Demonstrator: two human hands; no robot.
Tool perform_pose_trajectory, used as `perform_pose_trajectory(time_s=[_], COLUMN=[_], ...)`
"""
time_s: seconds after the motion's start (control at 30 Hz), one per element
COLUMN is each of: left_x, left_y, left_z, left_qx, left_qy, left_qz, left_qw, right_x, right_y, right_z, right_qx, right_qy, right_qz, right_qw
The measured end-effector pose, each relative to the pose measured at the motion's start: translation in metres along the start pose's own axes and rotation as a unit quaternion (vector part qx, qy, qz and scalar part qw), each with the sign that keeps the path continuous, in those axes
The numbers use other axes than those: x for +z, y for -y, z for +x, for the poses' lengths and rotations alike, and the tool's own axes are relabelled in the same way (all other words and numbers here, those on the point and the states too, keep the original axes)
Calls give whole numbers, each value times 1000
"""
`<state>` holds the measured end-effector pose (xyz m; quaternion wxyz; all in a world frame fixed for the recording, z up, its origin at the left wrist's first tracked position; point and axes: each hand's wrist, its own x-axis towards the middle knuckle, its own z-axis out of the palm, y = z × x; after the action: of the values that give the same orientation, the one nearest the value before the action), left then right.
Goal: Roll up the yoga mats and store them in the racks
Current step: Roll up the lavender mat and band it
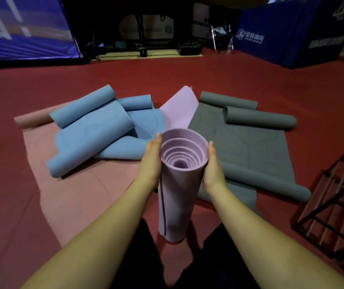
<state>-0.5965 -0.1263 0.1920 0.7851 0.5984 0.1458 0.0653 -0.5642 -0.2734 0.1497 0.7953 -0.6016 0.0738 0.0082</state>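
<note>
Centre of the frame: rolled lilac yoga mat (182, 178) stood on end, spiral top end facing the camera, lower end down between the knees. Clasped on either side near the top by left hand (151, 161) and right hand (214, 166), fingers straight, palms pressed flat to the roll. Behind it, spread on the red floor (229, 76): blue mats (96, 130) at centre left over a pink mat (79, 184), grey mats (250, 138) at centre right, an unrolled lilac mat (180, 109) between. Black metal rack (334, 197) at the right edge.
</note>
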Motion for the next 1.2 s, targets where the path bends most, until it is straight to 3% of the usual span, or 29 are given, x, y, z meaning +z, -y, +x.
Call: perform_pose_trajectory(time_s=[0.13, 0.3, 0.43, 0.57, 0.63, 0.8, 0.97, 1.2], left_x=[6, 15, 5, -12, -7, 7, -10, -8], left_y=[-7, -28, -15, 32, 28, 3, 47, 45], left_z=[-10, -16, -25, -22, -21, -26, -23, -11], left_qx=[36, 55, 117, 69, 39, 55, 21, 1], left_qy=[-45, -60, -88, -86, -92, -106, -94, -112], left_qz=[46, 67, 109, 144, 114, 68, 179, 153], left_qw=[997, 994, 983, 983, 989, 990, 979, 982], right_x=[7, 16, 9, 3, 5, 4, -13, -11], right_y=[17, 50, 48, 8, 12, 38, -9, -2], right_z=[-9, -17, -19, -29, -28, -23, -23, -8], right_qx=[-49, -55, -31, 29, 51, 24, 74, 76], right_qy=[10, 31, 64, 53, 53, 63, 54, 72], right_qz=[-16, 32, 23, -41, -28, 1, -143, -189], right_qw=[999, 998, 997, 997, 997, 998, 985, 976])
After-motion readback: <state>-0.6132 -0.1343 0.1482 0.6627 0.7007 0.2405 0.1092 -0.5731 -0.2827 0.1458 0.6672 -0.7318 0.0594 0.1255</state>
